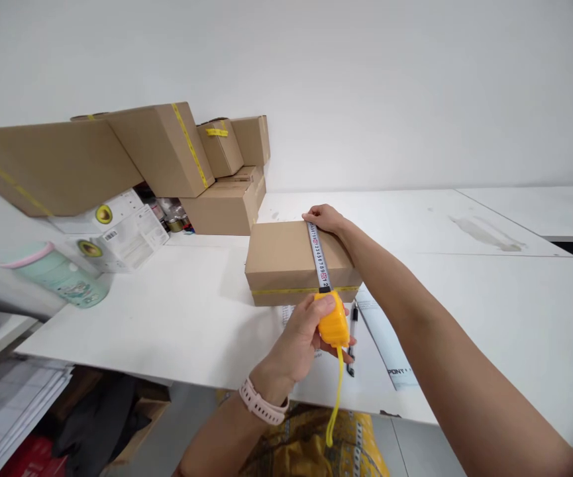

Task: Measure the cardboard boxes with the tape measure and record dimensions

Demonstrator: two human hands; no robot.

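A closed brown cardboard box with a yellow tape strip along its front side sits on the white table. In front of it, my left hand grips the yellow case of a tape measure, whose yellow wrist cord hangs down. The pulled-out blade runs across the box top to its far edge. There my right hand pinches the blade's end against the box; part of its fingers is hidden. A black-capped pen and a spiral notebook, mostly hidden, lie by the box's near side.
Several cardboard boxes are stacked at the back left, beside white avocado-print boxes. A mint-green tumbler stands near the table's left edge. A pale printed sheet lies under my right forearm. Behind the table rises a white wall.
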